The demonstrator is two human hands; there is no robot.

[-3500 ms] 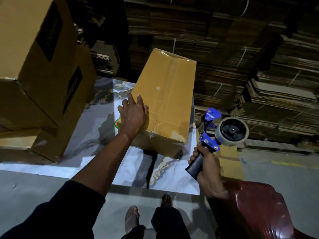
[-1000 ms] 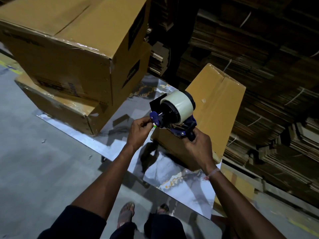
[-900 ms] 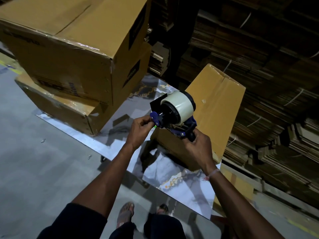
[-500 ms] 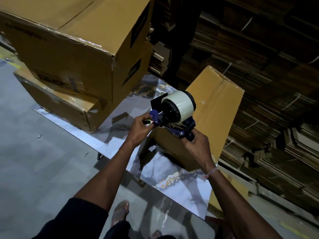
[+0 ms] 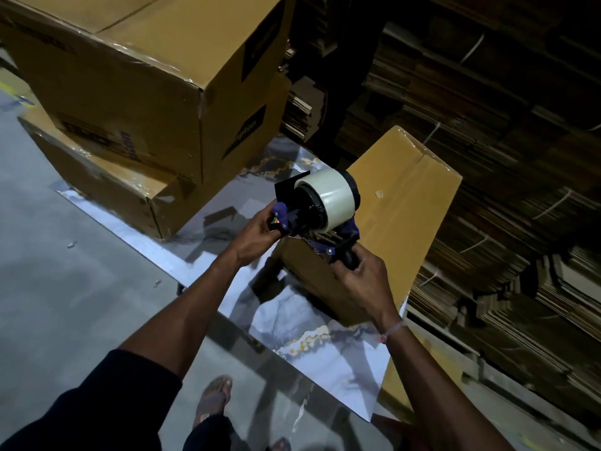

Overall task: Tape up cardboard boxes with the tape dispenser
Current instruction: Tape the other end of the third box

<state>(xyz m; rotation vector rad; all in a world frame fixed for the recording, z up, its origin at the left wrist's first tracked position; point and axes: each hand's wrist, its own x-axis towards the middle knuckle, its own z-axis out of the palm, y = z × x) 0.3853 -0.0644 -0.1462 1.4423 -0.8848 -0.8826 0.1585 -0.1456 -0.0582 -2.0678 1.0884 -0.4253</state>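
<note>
Head view: two hands' fingers clamp one tape dispenser (image 5: 320, 211); three boxes.

Dark sleeve (image 5: 97, 398), pale wristband (image 5: 393, 330), sandals (image 5: 213, 398)

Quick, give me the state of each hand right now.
Left hand: pinching the front end of the tape dispenser.
Right hand: gripping the tape dispenser's handle.

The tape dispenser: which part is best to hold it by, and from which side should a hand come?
Grip the tape dispenser by its dark handle, coming from below and behind, as the right hand does. The handle sticks out toward the person, clear of the toothed blade and the tape roll.
</note>
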